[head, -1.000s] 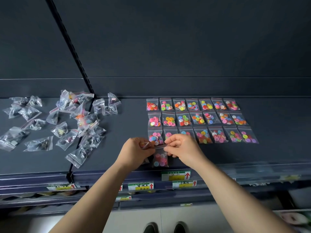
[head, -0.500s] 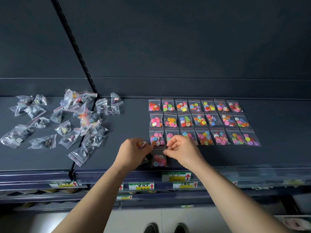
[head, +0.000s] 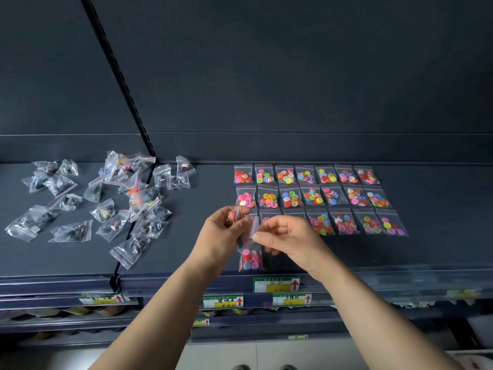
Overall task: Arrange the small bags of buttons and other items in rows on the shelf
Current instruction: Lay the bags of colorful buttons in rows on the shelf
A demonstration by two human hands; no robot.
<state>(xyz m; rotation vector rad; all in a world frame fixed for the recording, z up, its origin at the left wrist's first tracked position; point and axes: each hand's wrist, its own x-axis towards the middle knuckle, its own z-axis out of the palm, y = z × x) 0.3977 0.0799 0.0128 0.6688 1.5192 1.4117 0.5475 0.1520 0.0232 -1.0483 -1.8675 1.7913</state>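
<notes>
A bag [head: 250,259] of buttons is pinched by its top between the left hand [head: 224,236] and right hand [head: 289,237], just in front of the rows [head: 312,196], and should be flattened and then laid square in line with their left end.

On the shelf [head: 440,209], the rows of button bags [head: 312,198] lie to my right, three deep, the rearmost just before the back wall. The heap of loose bags [head: 106,206] lies well apart on the left. My left hand [head: 221,236] and right hand [head: 290,241] meet before the rows' left end, pinching the held bag [head: 250,259] between them, over the shelf's front edge. Price labels [head: 276,284] sit on that edge below.
</notes>
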